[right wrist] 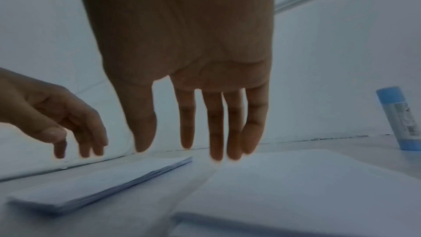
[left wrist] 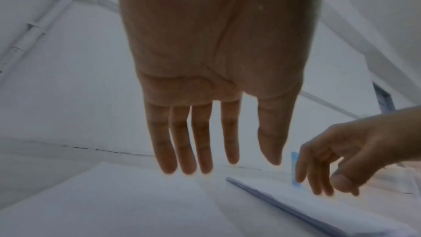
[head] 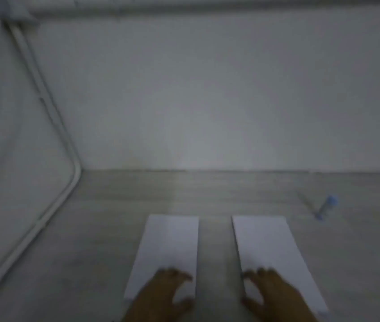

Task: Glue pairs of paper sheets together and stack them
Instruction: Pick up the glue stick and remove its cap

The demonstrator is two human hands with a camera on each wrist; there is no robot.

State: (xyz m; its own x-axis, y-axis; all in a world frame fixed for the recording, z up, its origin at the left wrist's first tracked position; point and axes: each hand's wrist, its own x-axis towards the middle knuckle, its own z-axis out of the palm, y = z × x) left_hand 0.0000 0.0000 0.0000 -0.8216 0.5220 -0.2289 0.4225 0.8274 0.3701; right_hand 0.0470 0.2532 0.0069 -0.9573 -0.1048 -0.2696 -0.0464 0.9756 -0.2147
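Note:
Two stacks of white paper lie side by side on the pale wooden table. My left hand (head: pixel 172 289) hovers over the near end of the left stack (head: pixel 168 247), fingers loosely spread, holding nothing. My right hand (head: pixel 263 289) hovers the same way over the right stack (head: pixel 268 249). In the left wrist view my left fingers (left wrist: pixel 184 150) hang just above the left stack (left wrist: pixel 114 205). In the right wrist view my right fingers (right wrist: pixel 216 132) hang straight above the right stack (right wrist: pixel 296 186). A blue-capped glue stick (head: pixel 327 206) stands upright beyond the right stack.
White walls close the table at the back and on the left (head: pixel 184 89). A white cable conduit (head: pixel 45 205) runs along the left wall. Bare table (head: pixel 214 240) shows between the two stacks.

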